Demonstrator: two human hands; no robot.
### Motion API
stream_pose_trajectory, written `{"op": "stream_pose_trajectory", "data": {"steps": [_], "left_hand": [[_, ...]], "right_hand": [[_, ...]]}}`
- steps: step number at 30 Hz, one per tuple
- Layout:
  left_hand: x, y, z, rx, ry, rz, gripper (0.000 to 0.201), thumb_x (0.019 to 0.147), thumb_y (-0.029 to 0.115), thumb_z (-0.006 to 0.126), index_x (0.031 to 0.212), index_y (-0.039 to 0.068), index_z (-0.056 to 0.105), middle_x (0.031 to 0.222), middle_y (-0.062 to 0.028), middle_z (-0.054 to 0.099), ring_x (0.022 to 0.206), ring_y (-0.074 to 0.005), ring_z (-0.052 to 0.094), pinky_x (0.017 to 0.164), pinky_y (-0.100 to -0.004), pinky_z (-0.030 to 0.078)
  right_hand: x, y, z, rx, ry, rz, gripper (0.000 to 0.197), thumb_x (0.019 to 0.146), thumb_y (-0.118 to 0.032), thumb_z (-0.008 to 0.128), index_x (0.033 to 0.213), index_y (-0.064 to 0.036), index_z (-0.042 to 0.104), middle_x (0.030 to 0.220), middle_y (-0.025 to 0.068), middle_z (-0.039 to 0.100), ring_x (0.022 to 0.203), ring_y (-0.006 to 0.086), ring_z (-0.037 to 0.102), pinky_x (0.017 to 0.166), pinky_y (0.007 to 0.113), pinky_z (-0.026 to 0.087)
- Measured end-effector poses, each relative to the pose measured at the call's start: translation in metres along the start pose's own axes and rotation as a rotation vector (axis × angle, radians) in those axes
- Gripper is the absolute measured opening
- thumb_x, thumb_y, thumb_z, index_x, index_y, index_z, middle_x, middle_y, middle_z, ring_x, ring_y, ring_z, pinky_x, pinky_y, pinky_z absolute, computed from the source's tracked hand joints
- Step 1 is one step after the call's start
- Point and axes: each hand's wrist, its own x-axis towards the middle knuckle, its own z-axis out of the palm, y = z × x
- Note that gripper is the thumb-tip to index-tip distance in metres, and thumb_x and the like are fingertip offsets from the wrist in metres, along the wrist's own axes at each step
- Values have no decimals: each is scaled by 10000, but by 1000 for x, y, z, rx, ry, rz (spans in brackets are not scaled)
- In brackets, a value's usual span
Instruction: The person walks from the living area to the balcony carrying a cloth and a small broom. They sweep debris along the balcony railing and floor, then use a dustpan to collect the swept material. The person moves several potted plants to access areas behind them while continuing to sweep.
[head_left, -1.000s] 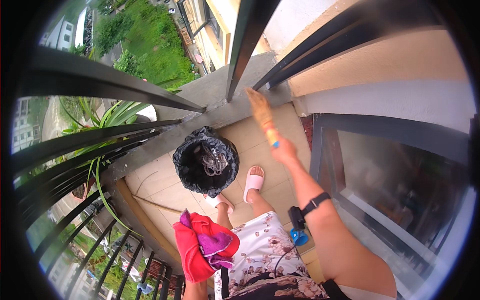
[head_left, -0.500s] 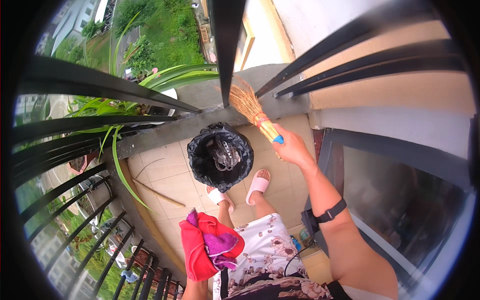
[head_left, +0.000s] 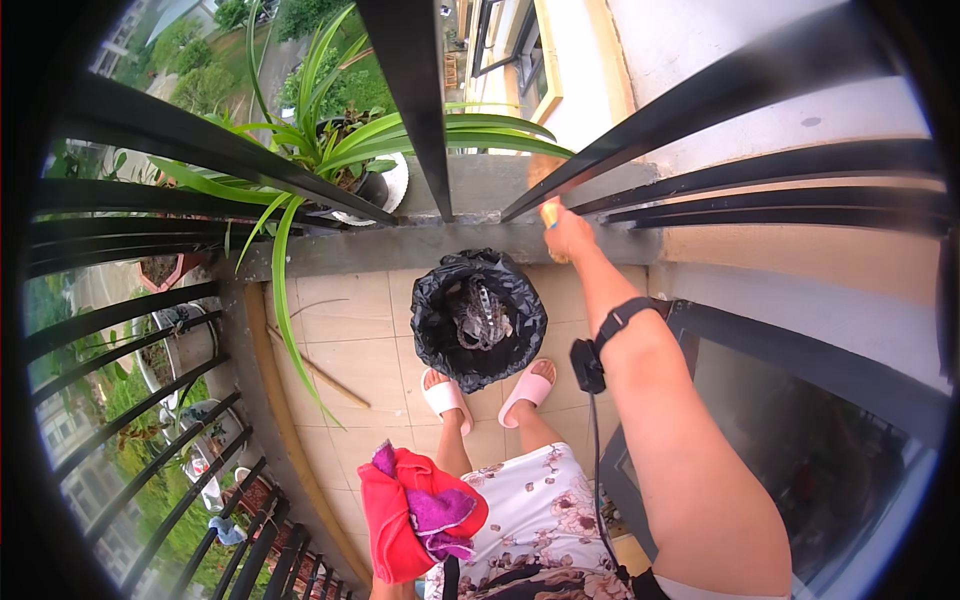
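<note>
Sweeping the ledge (head_left: pixel 490 187) seems underway — right hand (head_left: pixel 571 236) clamped on the brush (head_left: pixel 549 212) at one o'clock, left hand hidden by cloth (head_left: pixel 392 525) at seven, grip unclear — further strokes needing room between bars (head_left: pixel 720 108).

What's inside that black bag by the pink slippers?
Inside the black bag there's a crumpled, greyish clump. I can't tell what it's made of. Anything underneath it, and the bottom of the bag, is covered.

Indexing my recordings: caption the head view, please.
Right hand grips a broom at the railing; red and purple cloth lower in frame, black-lined bin by pink slippers.
</note>
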Motion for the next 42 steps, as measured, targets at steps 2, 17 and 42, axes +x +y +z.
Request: {"op": "stream_pose_trajectory", "data": {"steps": [2, 17, 42], "left_hand": [[4, 3, -3, -13, 1, 2, 397, 976, 485, 426, 954, 94, 488, 798, -23, 535, 678, -125, 521, 598, -267, 441], [-8, 14, -19, -31, 40, 3, 395, 972, 485, 435, 970, 95, 492, 810, -21, 539, 690, -126, 525, 608, -270, 446], [-26, 23, -64, -203, 164, 100, 394, 966, 486, 451, 997, 96, 497, 829, -18, 545, 708, -128, 531, 624, -277, 455]], "right_hand": [[-19, 19, -11, -130, -145, -336, 521, 785, -231, 594, 1286, -120, 505, 1058, 209, 629, 996, 353, 618, 837, 442, 492], [-117, 26, -62, -381, -211, -320, 445, 759, -192, 576, 1191, -95, 546, 945, 201, 653, 950, 375, 621, 822, 467, 487], [-30, -138, 5, -401, -43, -197, 449, 761, -165, 577, 1197, -59, 545, 1014, 216, 658, 974, 373, 631, 846, 448, 496]]}}
